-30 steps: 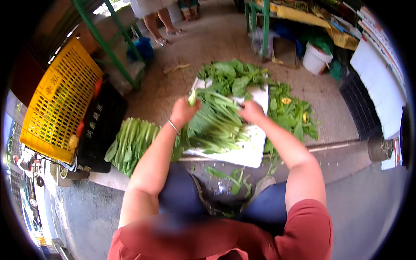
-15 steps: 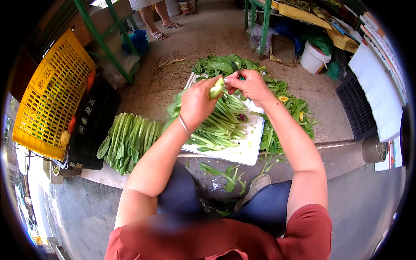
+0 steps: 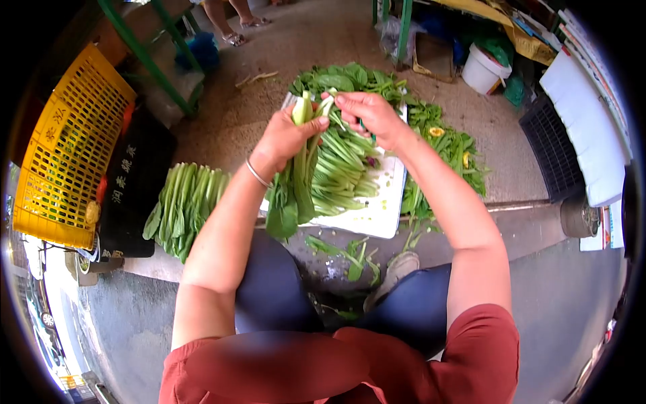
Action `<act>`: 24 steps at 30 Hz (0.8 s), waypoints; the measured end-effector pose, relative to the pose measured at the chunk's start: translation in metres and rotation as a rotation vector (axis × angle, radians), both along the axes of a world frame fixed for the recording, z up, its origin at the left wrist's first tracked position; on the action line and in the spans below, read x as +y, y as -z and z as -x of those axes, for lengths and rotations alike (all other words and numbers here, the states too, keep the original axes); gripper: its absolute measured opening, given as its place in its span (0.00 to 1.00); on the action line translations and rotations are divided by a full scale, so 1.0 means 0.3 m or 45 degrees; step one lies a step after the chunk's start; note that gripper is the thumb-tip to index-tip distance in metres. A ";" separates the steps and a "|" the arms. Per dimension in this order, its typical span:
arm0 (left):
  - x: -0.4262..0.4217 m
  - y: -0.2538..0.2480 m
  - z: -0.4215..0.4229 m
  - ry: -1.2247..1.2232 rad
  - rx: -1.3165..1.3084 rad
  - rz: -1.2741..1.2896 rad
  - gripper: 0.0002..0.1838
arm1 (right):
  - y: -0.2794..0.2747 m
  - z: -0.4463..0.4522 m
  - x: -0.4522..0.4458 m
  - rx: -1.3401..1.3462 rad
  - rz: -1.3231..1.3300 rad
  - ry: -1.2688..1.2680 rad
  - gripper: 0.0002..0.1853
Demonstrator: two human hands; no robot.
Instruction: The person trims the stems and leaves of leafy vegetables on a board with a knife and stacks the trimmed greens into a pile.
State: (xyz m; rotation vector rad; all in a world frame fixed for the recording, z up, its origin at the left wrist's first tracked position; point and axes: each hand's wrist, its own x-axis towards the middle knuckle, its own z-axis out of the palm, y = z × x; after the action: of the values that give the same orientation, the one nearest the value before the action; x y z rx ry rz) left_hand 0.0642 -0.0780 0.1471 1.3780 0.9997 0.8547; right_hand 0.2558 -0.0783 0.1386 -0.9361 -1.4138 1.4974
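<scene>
My left hand (image 3: 286, 138) is closed around a leafy green vegetable (image 3: 303, 178), its pale stalk end up and its leaves hanging toward me. My right hand (image 3: 370, 118) pinches a pale stem (image 3: 328, 104) beside that stalk end. A small dark green object shows under the right palm; I cannot make out what it is. Below both hands, a pile of green stalks (image 3: 343, 175) lies on a white board (image 3: 390, 215). To the left rests a neat row of leafy greens (image 3: 185, 205). Loose leaves (image 3: 437, 155) lie heaped along the board's right and far sides.
A yellow crate (image 3: 70, 145) and a black crate (image 3: 134, 175) stand at left. A white bucket (image 3: 483, 73), another black crate (image 3: 552, 145) and a white foam box (image 3: 585, 128) are at right. Another person's feet (image 3: 245, 30) show at the back. Scraps (image 3: 353, 259) lie before my feet.
The left hand has moved left and slightly down, and the leaves of the held vegetable now hang in view. The right hand has shifted slightly left and up. The view has tilted slightly.
</scene>
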 end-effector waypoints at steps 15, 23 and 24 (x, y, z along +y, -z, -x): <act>0.126 0.113 0.178 -0.351 0.263 -0.390 0.08 | 0.387 -0.200 0.098 -0.914 0.486 0.221 0.22; 0.122 0.102 0.197 -0.423 0.565 -0.654 0.24 | 0.438 -0.146 0.103 -0.977 0.379 0.092 0.12; 0.150 0.146 0.205 -0.393 0.598 -0.759 0.22 | 0.434 -0.158 0.114 -0.935 0.315 0.138 0.11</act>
State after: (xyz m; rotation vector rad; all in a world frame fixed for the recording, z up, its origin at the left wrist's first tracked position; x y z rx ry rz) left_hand 0.0028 -0.0331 0.1033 2.0259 1.4114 1.1449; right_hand 0.3032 -0.0441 0.0085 -1.8158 -1.6494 1.3171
